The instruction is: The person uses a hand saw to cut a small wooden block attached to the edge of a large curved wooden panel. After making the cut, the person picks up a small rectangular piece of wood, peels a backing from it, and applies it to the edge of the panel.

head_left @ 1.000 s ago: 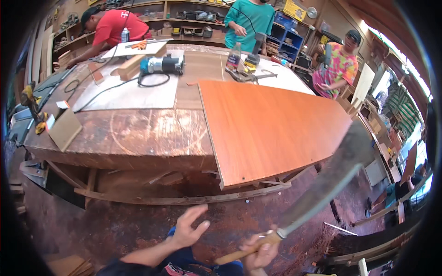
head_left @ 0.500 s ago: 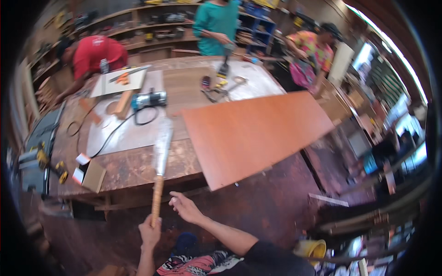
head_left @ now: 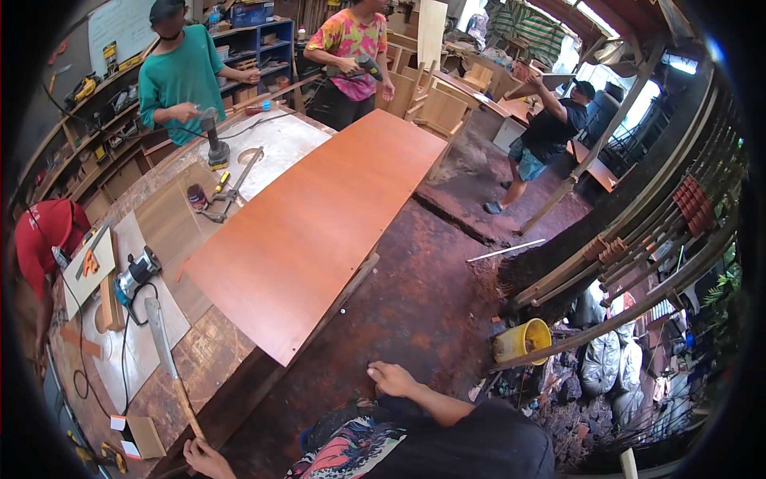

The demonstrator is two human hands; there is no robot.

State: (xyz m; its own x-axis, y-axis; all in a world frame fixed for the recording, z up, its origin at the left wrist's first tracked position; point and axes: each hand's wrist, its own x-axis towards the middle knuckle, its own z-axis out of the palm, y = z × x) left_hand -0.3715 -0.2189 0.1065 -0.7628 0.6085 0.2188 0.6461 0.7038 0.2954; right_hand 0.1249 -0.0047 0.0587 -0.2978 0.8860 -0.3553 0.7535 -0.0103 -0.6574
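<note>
My left hand (head_left: 206, 459), low in the head view, is closed round the handle end of a machete (head_left: 164, 342). Its long pale blade slants up and to the left over the workbench, and a light brown handle runs down to my fingers. My right hand (head_left: 391, 378) is further right, above the reddish floor. Its fingers are curled in, and nothing shows in them. A large orange-brown wooden panel (head_left: 319, 231) lies across the bench between me and the co-workers, its near corner jutting past the bench edge.
On the bench are a blue power tool (head_left: 137, 271) with a black cord, an open cardboard box (head_left: 144, 437), a clamp (head_left: 233, 191) and a drill (head_left: 214, 140). Co-workers in green (head_left: 179, 80), tie-dye (head_left: 347, 48) and red (head_left: 49, 239) stand round it. A yellow bucket (head_left: 523, 341) stands right.
The view has swung right, bringing a person lifting a board into sight. My right hand has drawn away from the machete and its fingers have curled; my left still grips the handle.
</note>
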